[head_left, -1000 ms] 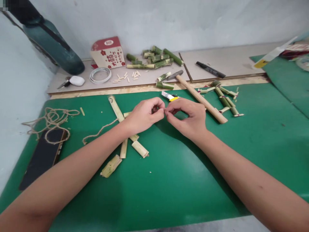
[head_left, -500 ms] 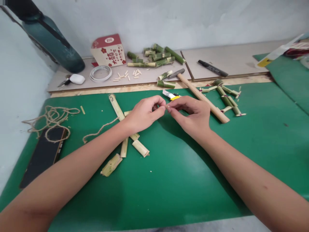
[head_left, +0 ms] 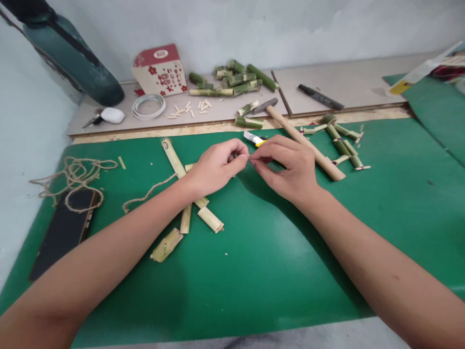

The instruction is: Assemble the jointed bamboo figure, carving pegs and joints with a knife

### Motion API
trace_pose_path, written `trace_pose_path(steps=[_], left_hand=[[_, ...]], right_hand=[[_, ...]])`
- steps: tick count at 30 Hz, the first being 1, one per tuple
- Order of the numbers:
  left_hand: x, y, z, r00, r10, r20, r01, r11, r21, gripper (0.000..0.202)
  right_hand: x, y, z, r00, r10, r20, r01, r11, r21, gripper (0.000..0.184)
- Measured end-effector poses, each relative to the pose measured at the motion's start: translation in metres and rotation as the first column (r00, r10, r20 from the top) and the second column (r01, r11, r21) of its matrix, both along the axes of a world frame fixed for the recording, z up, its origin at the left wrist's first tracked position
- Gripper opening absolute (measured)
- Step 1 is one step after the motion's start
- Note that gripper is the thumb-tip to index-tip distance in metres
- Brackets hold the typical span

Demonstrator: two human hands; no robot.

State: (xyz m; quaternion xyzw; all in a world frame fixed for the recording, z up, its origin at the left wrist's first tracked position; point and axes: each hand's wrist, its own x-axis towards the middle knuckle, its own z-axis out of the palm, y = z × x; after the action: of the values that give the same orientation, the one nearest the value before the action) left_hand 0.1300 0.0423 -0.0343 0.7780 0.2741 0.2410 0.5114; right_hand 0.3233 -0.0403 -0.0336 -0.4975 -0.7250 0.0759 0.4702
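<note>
My left hand (head_left: 221, 165) and my right hand (head_left: 286, 165) meet fingertip to fingertip above the green mat (head_left: 254, 271). Both are closed in a pinch on something tiny between them, too small to name. Under my left wrist lies a figure of split bamboo pieces (head_left: 172, 156), partly hidden by the forearm; a face is drawn on its top end. A length of twine (head_left: 148, 192) runs out from it to the left. Just behind my right fingers rests a utility knife (head_left: 253, 138), its handle partly covered by the hand.
A wooden-handled hammer (head_left: 305, 143) lies beyond my right hand, beside a small green bamboo figure (head_left: 341, 145). At left are tangled twine (head_left: 78, 174) and a phone (head_left: 61, 232). Cut bamboo (head_left: 240, 80), a box (head_left: 163, 72), a tape roll (head_left: 148, 106) and a marker (head_left: 321, 97) sit along the back.
The view has shifted slightly, so the things on the mat and back ledge sit a little higher. My hands stay pinched together, the right fingers slightly more closed.
</note>
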Motion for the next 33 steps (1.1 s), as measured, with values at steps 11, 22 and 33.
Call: trace_pose_path(steps=[11, 22, 33], left_hand=[[0.0, 0.001, -0.001, 0.999, 0.018, 0.027, -0.018, 1.0, 0.0, 0.014], [0.001, -0.001, 0.003, 0.997, 0.06, 0.046, -0.059, 0.998, -0.022, 0.008], [0.001, 0.0, 0.0, 0.997, 0.066, 0.039, -0.065, 0.998, -0.009, 0.016]], right_hand=[[-0.004, 0.0, -0.005, 0.994, 0.0, -0.113, -0.001, 1.0, -0.01, 0.007], [-0.01, -0.001, -0.009, 0.941, -0.078, -0.329, 0.05, 0.995, -0.091, 0.004], [-0.012, -0.002, -0.007, 0.912, -0.098, -0.398, 0.051, 0.991, -0.127, 0.002]])
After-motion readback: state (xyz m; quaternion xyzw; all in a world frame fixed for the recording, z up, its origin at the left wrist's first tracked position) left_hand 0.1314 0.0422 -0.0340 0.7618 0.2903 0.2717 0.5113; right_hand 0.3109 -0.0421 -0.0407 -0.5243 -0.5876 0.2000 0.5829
